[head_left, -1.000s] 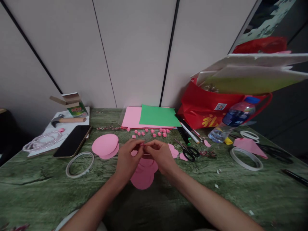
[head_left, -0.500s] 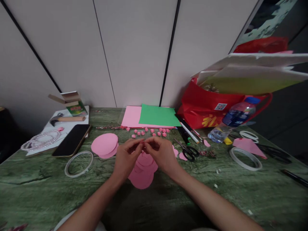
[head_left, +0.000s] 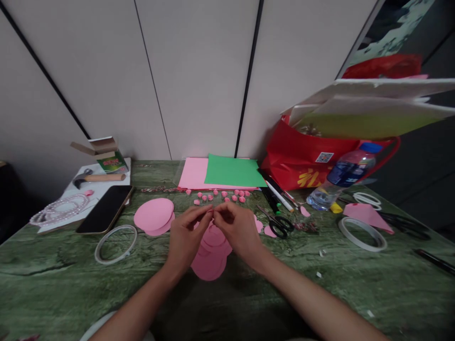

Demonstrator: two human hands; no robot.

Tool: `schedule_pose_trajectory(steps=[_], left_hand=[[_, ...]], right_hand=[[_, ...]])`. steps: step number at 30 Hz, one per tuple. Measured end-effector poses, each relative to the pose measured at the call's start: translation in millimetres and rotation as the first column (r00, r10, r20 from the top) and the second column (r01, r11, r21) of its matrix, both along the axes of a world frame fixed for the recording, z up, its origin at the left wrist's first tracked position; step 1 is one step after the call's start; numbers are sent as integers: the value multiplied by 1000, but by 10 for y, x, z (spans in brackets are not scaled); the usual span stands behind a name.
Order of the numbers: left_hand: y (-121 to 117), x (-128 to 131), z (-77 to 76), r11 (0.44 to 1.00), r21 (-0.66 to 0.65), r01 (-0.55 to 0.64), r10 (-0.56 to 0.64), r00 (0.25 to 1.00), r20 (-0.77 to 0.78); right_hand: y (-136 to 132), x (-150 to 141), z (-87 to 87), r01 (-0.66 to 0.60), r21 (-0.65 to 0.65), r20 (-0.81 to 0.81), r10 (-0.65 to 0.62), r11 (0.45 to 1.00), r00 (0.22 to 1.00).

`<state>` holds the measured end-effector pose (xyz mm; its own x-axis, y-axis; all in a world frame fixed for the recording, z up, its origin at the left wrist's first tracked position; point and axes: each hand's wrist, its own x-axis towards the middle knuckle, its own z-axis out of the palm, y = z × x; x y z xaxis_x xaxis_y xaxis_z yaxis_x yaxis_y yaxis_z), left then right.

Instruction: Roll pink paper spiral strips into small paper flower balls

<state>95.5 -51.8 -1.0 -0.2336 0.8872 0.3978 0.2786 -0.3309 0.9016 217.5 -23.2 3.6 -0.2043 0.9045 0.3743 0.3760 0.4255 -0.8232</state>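
Note:
Fingertips of my left hand (head_left: pixel 190 237) and my right hand (head_left: pixel 236 232) meet in a pinch at the middle of the table. Between them is the rolled end of a pink paper strip (head_left: pixel 212 211), mostly hidden by the fingers. Just below, curved bands of pink paper (head_left: pixel 215 238) lie over or hang above pink paper rounds (head_left: pixel 209 267); whether they join the held end I cannot tell. Beyond the hands sit several small rolled pink paper roses (head_left: pixel 224 193). Black-handled scissors (head_left: pixel 279 225) lie to the right of my right hand.
Left are pink paper circles (head_left: pixel 154 215), a tape roll (head_left: pixel 115 244), a phone (head_left: pixel 105 208), bead strings (head_left: pixel 59 208) and a hammer (head_left: pixel 103 177). Green paper (head_left: pixel 234 171) lies at the back. Right stand a red bag (head_left: pixel 302 156) and a bottle (head_left: pixel 344 175), near another tape roll (head_left: pixel 362 234).
Both hands stay pinched together in nearly the same place, with small finger movements. The view has shifted slightly.

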Motion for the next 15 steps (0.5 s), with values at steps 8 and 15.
schedule_pose_trajectory(steps=[8, 15], left_hand=[[4, 25, -36, 1000, -10, 25, -25, 1000, 10], [10, 15, -94, 999, 47, 16, -15, 1000, -25]], right_hand=[[-20, 6, 23, 18, -47, -28, -20, 999, 999], [-29, -7, 10, 25, 51, 17, -26, 998, 1000]])
